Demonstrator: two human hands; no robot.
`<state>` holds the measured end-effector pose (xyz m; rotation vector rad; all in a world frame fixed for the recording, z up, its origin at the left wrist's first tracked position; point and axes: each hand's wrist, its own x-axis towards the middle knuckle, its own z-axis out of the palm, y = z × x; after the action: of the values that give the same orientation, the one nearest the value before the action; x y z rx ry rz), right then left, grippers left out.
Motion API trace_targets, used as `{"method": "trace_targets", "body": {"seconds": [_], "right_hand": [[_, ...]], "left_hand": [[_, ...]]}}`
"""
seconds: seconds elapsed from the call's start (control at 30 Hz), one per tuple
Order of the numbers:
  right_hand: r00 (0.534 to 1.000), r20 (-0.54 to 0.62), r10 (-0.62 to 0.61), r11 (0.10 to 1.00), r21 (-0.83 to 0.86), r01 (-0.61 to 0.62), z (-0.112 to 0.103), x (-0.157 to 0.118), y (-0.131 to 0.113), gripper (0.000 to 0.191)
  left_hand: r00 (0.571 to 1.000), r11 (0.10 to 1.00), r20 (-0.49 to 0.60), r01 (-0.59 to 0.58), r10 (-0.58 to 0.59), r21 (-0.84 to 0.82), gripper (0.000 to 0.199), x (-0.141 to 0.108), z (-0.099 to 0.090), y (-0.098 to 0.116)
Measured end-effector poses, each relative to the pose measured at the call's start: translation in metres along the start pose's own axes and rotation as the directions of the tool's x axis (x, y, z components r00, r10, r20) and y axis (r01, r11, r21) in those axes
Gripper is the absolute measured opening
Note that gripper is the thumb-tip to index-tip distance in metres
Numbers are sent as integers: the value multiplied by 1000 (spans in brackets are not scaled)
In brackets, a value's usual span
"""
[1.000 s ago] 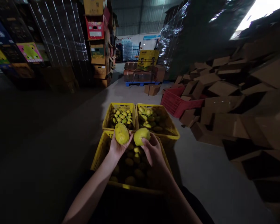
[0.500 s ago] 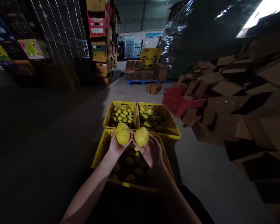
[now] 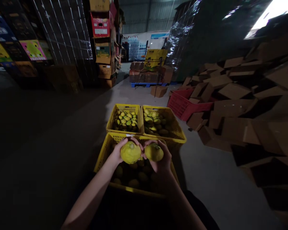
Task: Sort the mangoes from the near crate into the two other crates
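My left hand [image 3: 117, 152] is closed around a large yellow-green fruit [image 3: 131, 152], its stem end facing up. Beside it, my right hand [image 3: 164, 159] grips a somewhat smaller yellow-green fruit [image 3: 154, 152], partly in shadow. The fingertips of both hands are close together between the two fruits. Both hands are over the near yellow crate [image 3: 101, 156], where several more fruits lie in shadow. Beyond it stand a left yellow crate [image 3: 110, 118] with small yellow and green fruits and a right yellow crate [image 3: 179, 129] with larger ones.
A red crate [image 3: 180, 103] and a large heap of cardboard boxes [image 3: 235, 108] lie to the right. Stacked cartons [image 3: 103, 51] rise at the back left. A blue pallet [image 3: 147, 84] with boxes stands further back.
Both hands have come lower and slightly to the right, and the two fruits have been turned, so that the left one's stem end now shows.
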<state>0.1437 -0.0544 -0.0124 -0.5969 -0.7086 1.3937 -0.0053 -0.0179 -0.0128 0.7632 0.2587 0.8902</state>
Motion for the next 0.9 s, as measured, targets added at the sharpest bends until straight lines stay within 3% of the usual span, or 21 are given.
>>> {"method": "trace_targets", "body": {"seconds": [0.1, 0.2, 0.3, 0.43, 0.6, 0.73, 0.9], "right_hand": [[1000, -1, -22, 999, -44, 22, -1, -1, -2, 29], [1000, -8, 10, 1000, -22, -10, -1, 1, -2, 30], [992, -63, 106, 991, 92, -100, -3, 6, -2, 34], [951, -180, 251, 941, 274, -197, -10, 14, -1, 31], [902, -253, 349, 908, 327, -260, -16, 20, 4, 27], [859, -330, 392, 887, 381, -259, -16, 23, 13, 30], [843, -328, 426, 868, 412, -278, -15, 24, 17, 37]], "left_hand": [[998, 998, 69, -17, 13, 56, 34, -3, 1, -1], [999, 999, 52, -15, 13, 43, 32, -1, 3, -1], [995, 998, -94, 13, -19, -69, 31, 6, 5, -2], [939, 950, -313, 42, -143, -308, 33, 14, 0, -2], [889, 864, -393, 5, -234, -504, 46, 18, -8, -1], [836, 840, -483, -51, -260, -540, 46, 21, -7, -2], [786, 832, -560, -110, -262, -543, 45, 25, -5, -5]]}}
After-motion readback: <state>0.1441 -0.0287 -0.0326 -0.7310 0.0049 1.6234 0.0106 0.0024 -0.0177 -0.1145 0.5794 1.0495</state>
